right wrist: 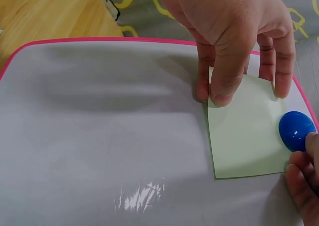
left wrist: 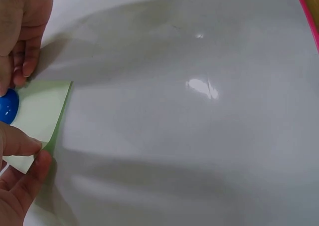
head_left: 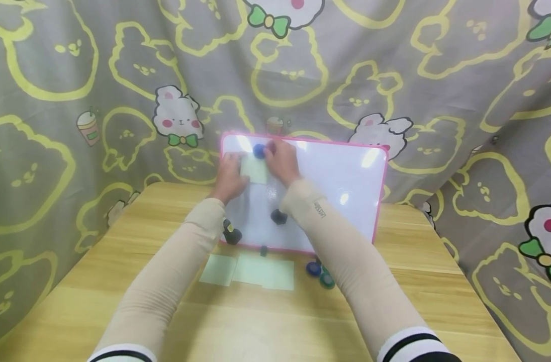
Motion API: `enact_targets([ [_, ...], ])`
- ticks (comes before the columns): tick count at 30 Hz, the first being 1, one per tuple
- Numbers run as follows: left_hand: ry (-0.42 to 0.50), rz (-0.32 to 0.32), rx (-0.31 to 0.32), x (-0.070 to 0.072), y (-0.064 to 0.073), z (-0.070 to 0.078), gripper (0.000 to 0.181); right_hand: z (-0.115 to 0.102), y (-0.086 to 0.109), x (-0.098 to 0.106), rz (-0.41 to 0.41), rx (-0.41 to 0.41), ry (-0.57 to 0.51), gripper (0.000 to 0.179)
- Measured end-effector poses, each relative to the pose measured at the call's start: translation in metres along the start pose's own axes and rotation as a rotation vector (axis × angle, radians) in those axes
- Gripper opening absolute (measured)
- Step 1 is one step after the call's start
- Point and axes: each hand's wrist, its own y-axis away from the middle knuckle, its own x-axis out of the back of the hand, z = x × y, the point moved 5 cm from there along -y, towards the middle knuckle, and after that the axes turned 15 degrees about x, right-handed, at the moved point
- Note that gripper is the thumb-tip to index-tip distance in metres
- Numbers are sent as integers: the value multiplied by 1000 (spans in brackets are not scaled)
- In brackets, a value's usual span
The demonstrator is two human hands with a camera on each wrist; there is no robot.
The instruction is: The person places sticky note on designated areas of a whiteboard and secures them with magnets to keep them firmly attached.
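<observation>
A whiteboard [head_left: 330, 186] with a pink rim stands propped on the table. High on its left part lies a pale green paper note [head_left: 254, 168]. My left hand [head_left: 230, 176] pinches the note's side edge between thumb and finger; in the right wrist view this left hand [right wrist: 234, 31] reaches in from above. My right hand [head_left: 283, 160] holds a round blue magnet [right wrist: 296, 131] at the note's top edge, its fingertips [right wrist: 299, 176] against the magnet's side. In the left wrist view the blue magnet [left wrist: 7, 106] overlaps the note [left wrist: 42, 106].
Two dark pieces [head_left: 278, 216] sit lower on the board, one at its left edge. Several pale green notes [head_left: 264, 271] lie on the wooden table [head_left: 239, 322] before it. Beside them are a blue disc [head_left: 313, 269] and a green disc [head_left: 327, 279]. A patterned curtain [head_left: 135, 65] hangs behind.
</observation>
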Motion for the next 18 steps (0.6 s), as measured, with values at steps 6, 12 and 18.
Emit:
enact_targets([
  [6,-3,-7,-1,1,-1,4,63,1,-2,2,0,-11,-3,14],
  [12,-4,-18,12,1,-1,3,62,2,-1,1,1,-14,-9,13],
  [18,-12,-23,-7,0,-1,1,61,2,0,1,3,-9,11,12],
])
